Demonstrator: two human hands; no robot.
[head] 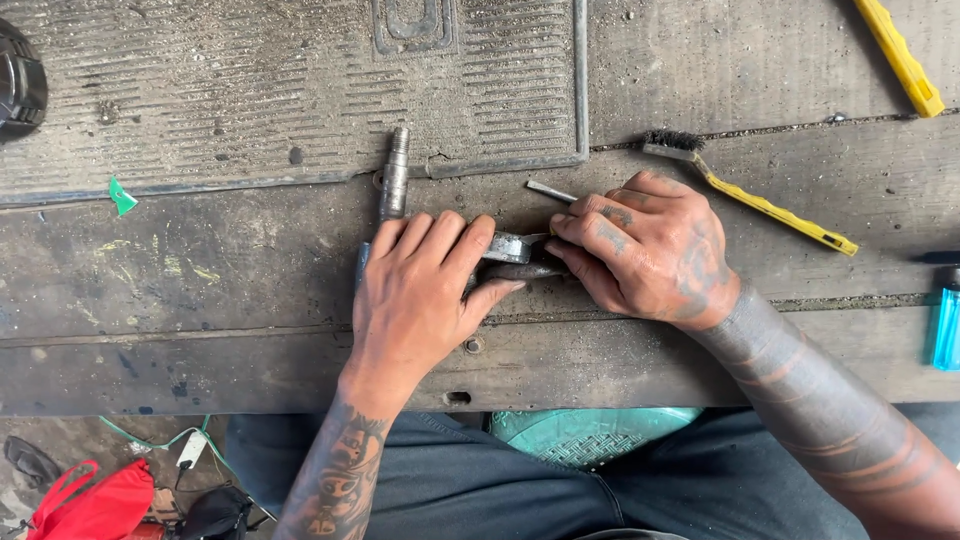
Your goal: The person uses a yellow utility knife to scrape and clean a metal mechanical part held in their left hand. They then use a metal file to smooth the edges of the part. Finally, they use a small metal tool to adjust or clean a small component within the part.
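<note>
A dull grey metal part [512,252] lies on the worn wooden bench [200,290], and both my hands are on it. My left hand [420,290] covers its left end, fingers curled over the top and thumb underneath. My right hand [645,250] pinches its right end and also holds a thin metal rod [550,191] that sticks out up and to the left. A threaded steel bolt or shaft [394,175] pokes out from under my left fingers, pointing away from me. What lies beneath my left palm is hidden.
A ribbed rubber mat [250,90] covers the back of the bench. A yellow-handled wire brush [750,195] lies right of my hands, another yellow tool [900,55] at top right, a blue lighter [945,320] at the right edge. A black round object [18,80] sits top left.
</note>
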